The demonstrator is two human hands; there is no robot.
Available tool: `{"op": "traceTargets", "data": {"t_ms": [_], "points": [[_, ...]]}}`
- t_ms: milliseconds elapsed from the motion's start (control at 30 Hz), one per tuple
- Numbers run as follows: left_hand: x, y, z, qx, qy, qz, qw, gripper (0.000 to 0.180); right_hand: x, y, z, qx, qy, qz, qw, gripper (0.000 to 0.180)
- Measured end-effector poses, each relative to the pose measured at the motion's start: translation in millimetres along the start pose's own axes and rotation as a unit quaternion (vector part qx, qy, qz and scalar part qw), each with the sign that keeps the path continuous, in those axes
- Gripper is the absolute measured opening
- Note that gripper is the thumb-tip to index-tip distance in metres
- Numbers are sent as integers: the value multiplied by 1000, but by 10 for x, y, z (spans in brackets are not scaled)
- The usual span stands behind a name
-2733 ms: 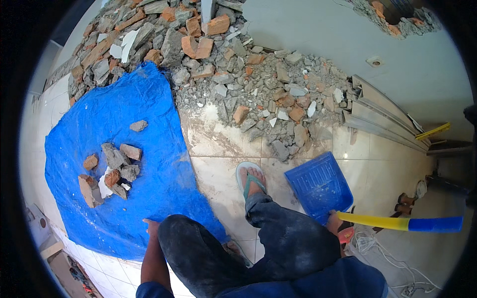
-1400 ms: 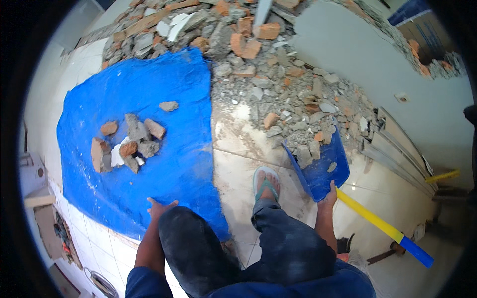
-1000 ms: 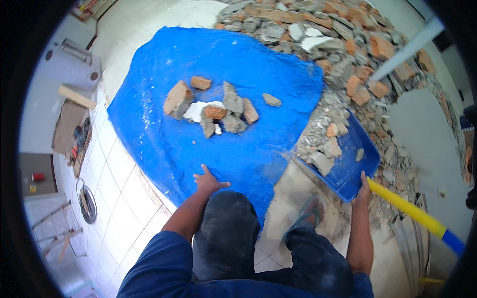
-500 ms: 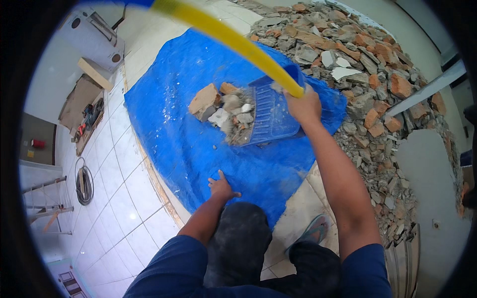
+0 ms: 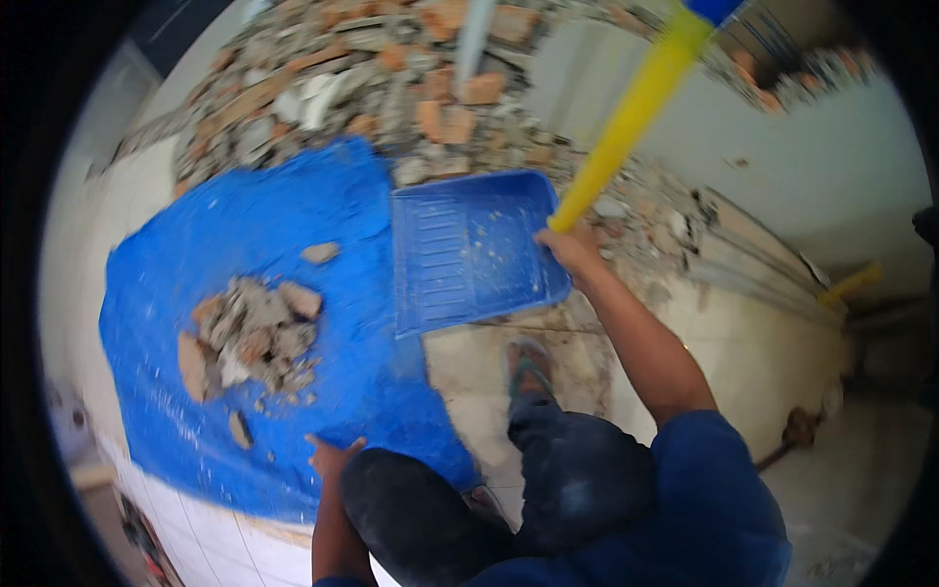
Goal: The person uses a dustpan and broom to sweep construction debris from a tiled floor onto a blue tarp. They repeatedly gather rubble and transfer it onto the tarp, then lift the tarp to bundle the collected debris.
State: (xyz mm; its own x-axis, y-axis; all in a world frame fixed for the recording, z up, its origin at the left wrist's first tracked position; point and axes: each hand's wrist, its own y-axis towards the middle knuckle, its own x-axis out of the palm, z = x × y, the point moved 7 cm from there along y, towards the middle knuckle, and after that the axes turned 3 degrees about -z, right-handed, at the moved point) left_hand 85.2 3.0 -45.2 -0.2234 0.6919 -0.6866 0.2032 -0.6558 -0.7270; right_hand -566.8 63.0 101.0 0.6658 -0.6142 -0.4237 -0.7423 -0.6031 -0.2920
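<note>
Dustpan (image 5: 479,256) swung back to the tarp's (image 5: 377,401) right edge, bare but for specks; its load now sits in the rubble (image 5: 259,342) heaped mid-tarp. Right hand (image 5: 572,249) clenched round handle (image 5: 626,122); left hand (image 5: 335,457) splayed, empty, beside knee (image 5: 401,494).

The dustpan (image 5: 479,249) is blue with parallel lines, its handle (image 5: 631,122) yellow and blue. The tarp (image 5: 367,293) is bright blue, the rubble (image 5: 352,83) grey, orange and white.
</note>
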Motion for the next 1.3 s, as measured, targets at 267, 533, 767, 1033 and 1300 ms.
{"op": "traceTargets", "data": {"t_ms": [267, 533, 767, 1033, 1300], "points": [[235, 500, -277, 67, 79, 43, 994, 138, -2932, -2357, 2691, 199, 193, 379, 883, 25], [294, 695, -420, 32, 70, 19, 997, 128, -4291, -3415, 3451, 274, 48, 512, 813, 27], [364, 814, -554, 4, 39, 4, 999, 120, -4064, -2139, 3589, 274, 101, 422, 858, 17], [462, 912, -809, -31, 0, -17, 999, 112, -2445, -1229, 3749, 168, 366, 493, 771, 35], [511, 1138, -855, -45, -47, -31, 997, 107, -3059, -1452, 3326, 177, 252, 461, 832, 31]]}}
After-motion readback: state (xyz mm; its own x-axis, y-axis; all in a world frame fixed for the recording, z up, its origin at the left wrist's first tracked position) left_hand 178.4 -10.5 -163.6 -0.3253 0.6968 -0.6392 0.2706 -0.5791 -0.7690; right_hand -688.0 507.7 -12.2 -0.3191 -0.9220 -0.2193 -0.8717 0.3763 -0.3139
